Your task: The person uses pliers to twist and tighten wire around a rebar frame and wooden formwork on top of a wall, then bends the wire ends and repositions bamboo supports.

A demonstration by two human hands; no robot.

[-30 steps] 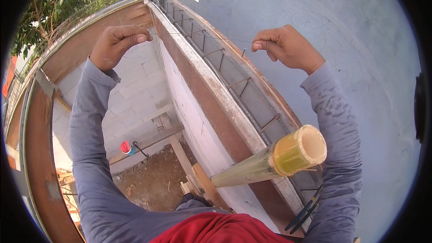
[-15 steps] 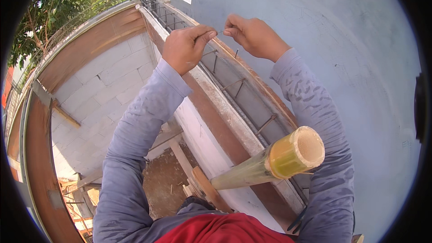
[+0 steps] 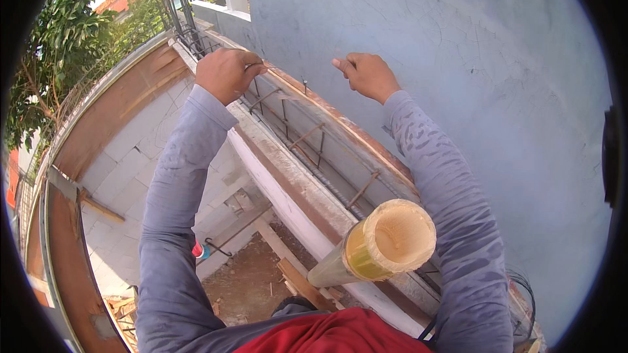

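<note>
Since the earlier frame, the left hand [image 3: 226, 73] and the right hand [image 3: 371, 77] have been drawn apart; they were nearly touching, and a clear gap is now left between them. At the far left, a curved-looking brown formwork board [image 3: 70, 248] is seen. Next, the left fingers [image 3: 255, 64] are pinched together on a thin wire [image 3: 273, 67], which is held above the narrow form. Below it, a steel reinforcement cage [image 3: 305, 136] is set in the form, and an upright metal pin [image 3: 305, 85] is fixed near the form's edge. Farther right, the right fingers [image 3: 347, 67] are curled; whether the wire is gripped by them cannot be told. A bamboo pole [image 3: 363, 258] is positioned near the right sleeve [image 3: 451, 189].

Caution: the wire may be dropped into the form if the left pinch is relaxed, or snagged on the pin if lowered. The visible wire is pointed from the left fingers toward the right hand, its long axis roughly crosswise; its far end is not discernible.
</note>
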